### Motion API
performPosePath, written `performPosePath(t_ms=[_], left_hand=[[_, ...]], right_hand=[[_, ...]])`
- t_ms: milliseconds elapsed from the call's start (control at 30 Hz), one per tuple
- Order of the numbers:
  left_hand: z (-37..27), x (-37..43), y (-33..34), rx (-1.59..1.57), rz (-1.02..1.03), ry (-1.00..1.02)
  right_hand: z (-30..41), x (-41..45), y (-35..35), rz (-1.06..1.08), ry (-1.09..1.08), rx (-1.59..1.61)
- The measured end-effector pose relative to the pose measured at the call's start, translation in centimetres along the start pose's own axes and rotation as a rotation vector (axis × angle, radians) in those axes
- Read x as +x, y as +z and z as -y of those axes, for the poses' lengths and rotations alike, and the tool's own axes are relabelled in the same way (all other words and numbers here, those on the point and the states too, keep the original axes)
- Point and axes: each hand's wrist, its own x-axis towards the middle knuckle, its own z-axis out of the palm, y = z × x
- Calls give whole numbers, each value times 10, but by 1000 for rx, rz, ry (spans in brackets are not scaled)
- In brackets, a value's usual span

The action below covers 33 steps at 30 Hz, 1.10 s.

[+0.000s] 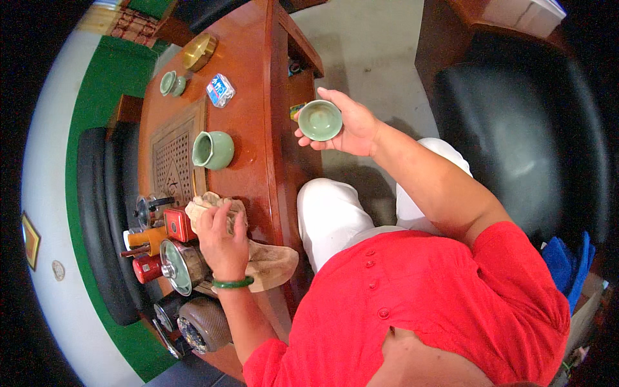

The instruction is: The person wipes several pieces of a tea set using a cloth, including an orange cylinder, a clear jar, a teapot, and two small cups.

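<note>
My right hand (355, 126) holds a small pale green ceramic teacup (320, 120) over the floor beside the table, its inside facing up towards me with brownish marks. My left hand (225, 237), with a green bangle at the wrist, is palm down over a crumpled beige cloth (211, 199); its fingers are apart, and whether they touch the cloth is hard to tell. A green ceramic pitcher (220, 150) stands on the wooden table (249, 121), just beyond the cloth. Under my left wrist lies a pale, smooth carved piece (275, 263).
A perforated tea tray (176, 159) is set in the table. Farther along are a blue and white packet (221, 90), green cups (169, 83) and a brass-coloured bowl (199, 52). Near my left forearm stand a red tin (179, 224), a lidded pot (181, 267) and a ribbed round vessel (205, 323).
</note>
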Motion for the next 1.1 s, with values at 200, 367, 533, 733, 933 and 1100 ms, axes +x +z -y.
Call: performPosePath(t_ms=[200,367,533,733,933,1100], left_hand=[[18,-24,8,130,32,-103],[22,1,-7,-45,-278,-178],[15,10,-13,-747,-318,-424],[-10,16,19,-948,-171,-332],[-48,13,36,-359,0,125],[-35,-2,32,-263,-158,-23]], right_hand=[[-14,15,12,36,5,185],[-27,22,16,76,61,11],[-48,36,39,48,109,-163],[-75,46,53,62,148,-222],[-83,40,63,-60,98,-286],[-81,39,60,35,99,-320]])
